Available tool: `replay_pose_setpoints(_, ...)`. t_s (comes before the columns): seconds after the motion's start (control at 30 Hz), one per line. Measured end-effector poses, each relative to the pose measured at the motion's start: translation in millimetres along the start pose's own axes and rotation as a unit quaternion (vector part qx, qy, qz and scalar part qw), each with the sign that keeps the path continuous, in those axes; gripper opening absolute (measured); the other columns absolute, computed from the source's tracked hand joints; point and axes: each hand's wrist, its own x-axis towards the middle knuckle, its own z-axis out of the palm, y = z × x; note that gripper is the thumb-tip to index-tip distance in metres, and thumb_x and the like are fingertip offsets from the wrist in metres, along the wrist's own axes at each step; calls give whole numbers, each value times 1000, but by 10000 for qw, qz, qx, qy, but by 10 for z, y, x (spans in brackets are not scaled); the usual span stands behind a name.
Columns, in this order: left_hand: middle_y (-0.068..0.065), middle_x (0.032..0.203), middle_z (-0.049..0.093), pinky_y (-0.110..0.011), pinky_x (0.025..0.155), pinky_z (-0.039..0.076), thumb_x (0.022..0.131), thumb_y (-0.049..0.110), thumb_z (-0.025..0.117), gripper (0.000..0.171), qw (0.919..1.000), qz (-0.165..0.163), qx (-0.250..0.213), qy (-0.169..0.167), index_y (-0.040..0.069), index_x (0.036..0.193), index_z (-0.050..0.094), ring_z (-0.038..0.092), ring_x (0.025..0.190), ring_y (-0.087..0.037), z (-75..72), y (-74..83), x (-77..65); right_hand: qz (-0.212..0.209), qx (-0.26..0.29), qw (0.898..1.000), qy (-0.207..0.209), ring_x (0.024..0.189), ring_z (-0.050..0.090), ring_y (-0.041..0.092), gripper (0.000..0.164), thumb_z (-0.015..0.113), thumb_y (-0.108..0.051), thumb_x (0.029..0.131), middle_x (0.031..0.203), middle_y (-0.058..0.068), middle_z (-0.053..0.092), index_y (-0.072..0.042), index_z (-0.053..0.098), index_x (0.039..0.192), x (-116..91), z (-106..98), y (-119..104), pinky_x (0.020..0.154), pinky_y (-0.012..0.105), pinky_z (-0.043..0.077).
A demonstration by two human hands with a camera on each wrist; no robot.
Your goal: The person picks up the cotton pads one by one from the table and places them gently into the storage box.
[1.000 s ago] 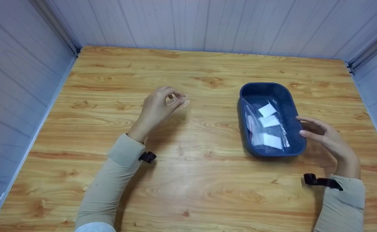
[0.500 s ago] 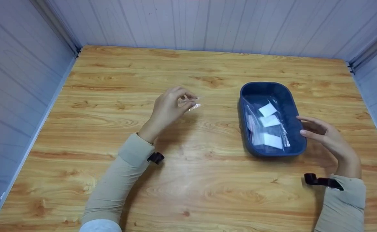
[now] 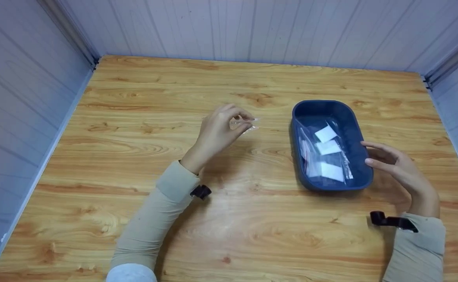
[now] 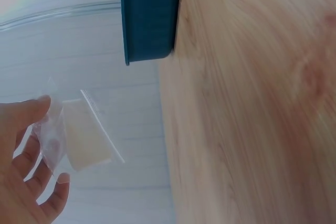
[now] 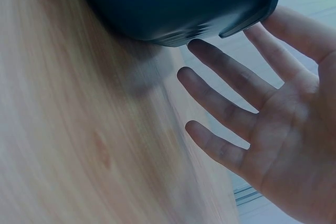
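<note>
My left hand (image 3: 221, 131) pinches a small clear zip bag (image 4: 86, 137) between thumb and fingers, held above the wooden table left of the bin. Inside the bag a pale, flat square piece shows in the left wrist view; what it is cannot be told. A dark blue plastic bin (image 3: 319, 109) with rounded corners sits at the right. Several clear bags (image 3: 328, 148) with white squares lie in it. My right hand (image 3: 403, 168) touches the bin's right rim with thumb and forefinger; its other fingers (image 5: 220, 103) are spread and straight in the right wrist view.
The wooden table (image 3: 229, 227) spans the view. Pale panel walls (image 3: 229, 31) close it in at the back, left and right. A black wrist mount (image 3: 201, 192) is on the left wrist, and another black mount (image 3: 393, 221) on the right.
My left hand has moved right toward the bin with the zip bag pinched in it. The right hand and the bin have stayed nearly in place.
</note>
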Motion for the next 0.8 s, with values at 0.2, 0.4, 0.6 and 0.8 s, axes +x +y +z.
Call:
replay_pose_setpoints(0.2, 5, 102, 68, -30, 81, 46, 93, 26, 72, 15, 9998, 114, -103, -89, 17, 104, 74, 59, 97, -15, 56, 104, 51, -12, -15, 10000, -4, 119, 51, -3, 49, 58, -10, 101, 136, -13, 53, -9, 45, 148, 4, 2, 3, 90, 12, 44)
replay_pose_setpoints(0.4, 5, 102, 67, -28, 83, 45, 93, 25, 71, 15, 9994, 275, -173, -125, 16, 104, 74, 59, 98, -14, 119, 187, 87, 78, -108, 9999, -21, 118, 50, -3, 50, 58, -13, 101, 138, -11, 51, -10, 44, 149, 4, 4, 2, 90, 12, 44)
replay_pose_setpoints(0.6, 4, 100, 67, -25, 82, 45, 93, 24, 72, 13, 9984, 483, -262, -91, 15, 103, 74, 58, 95, -12, 205, 248, 123, 92, -67, 9999, -25, 118, 51, -3, 50, 58, -12, 101, 137, -12, 52, -9, 44, 149, -1, 2, -2, 90, 12, 44)
replay_pose_setpoints(0.8, 6, 99, 67, -21, 83, 44, 92, 22, 73, 12, 9976, 579, -362, -119, 15, 101, 74, 58, 94, -11, 296, 330, 156, 57, -58, 10000, -22, 118, 51, -3, 50, 58, -11, 101, 137, -13, 52, -9, 44, 149, -7, -1, -4, 90, 12, 44)
